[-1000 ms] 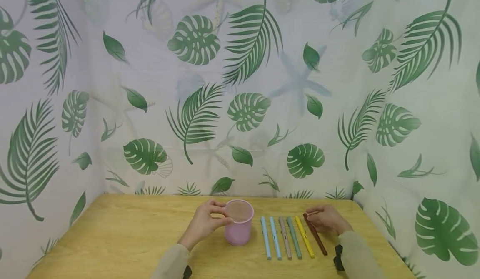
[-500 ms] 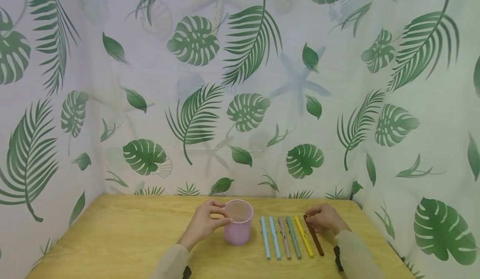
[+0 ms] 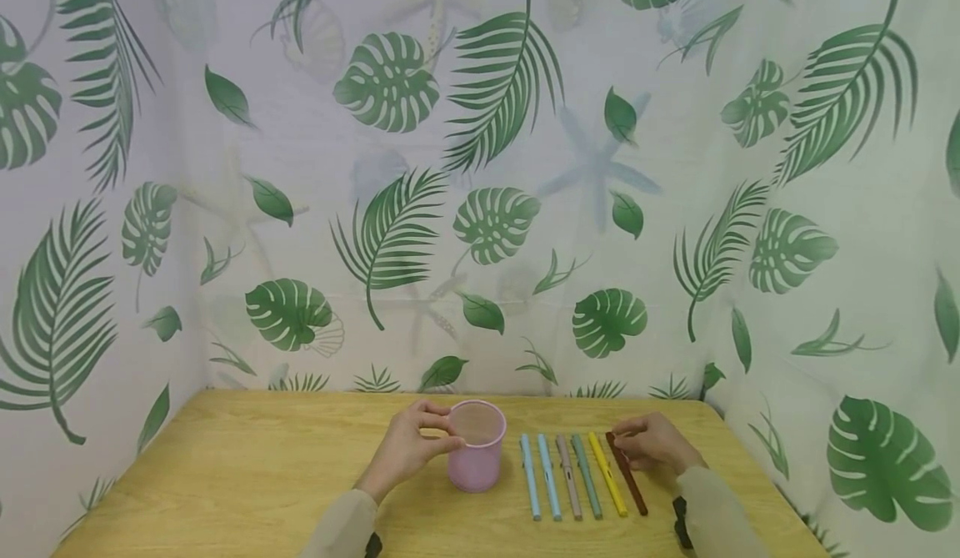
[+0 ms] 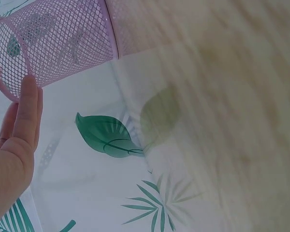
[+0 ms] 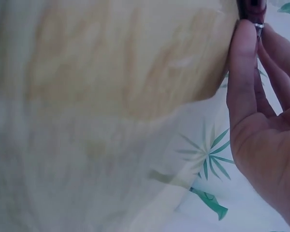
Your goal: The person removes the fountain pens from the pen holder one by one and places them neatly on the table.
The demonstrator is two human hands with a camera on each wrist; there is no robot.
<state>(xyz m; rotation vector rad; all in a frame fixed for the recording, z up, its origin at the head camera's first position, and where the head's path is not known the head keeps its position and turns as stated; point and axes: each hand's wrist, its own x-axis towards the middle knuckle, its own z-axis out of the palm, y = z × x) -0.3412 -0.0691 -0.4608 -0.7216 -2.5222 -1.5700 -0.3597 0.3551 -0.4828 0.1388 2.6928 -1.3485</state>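
My left hand (image 3: 408,451) holds the rim of a pink mesh pen holder (image 3: 476,468), which stands upright on the table. In the left wrist view the pen holder's mesh wall (image 4: 70,41) shows, with fingers against its rim. At the right my right hand (image 3: 662,441) pinches the upper end of a dark red pen (image 3: 632,485) lying on the tabletop. The right wrist view shows the thumb against this pen (image 5: 253,10). Left of it lie a yellow pen (image 3: 609,476), a green pen (image 3: 587,479), a brownish-pink pen (image 3: 568,479) and two light blue pens (image 3: 549,479).
The pens lie side by side in a row on the wooden table (image 3: 262,475), right of the pen holder. Behind the table hangs a white cloth (image 3: 540,324) printed with green leaves, which also covers both sides.
The dark red pen's lower end has shifted a little left, closer to the yellow pen. My right hand moved slightly left, then back slightly right. The left hand and pen holder stay put.
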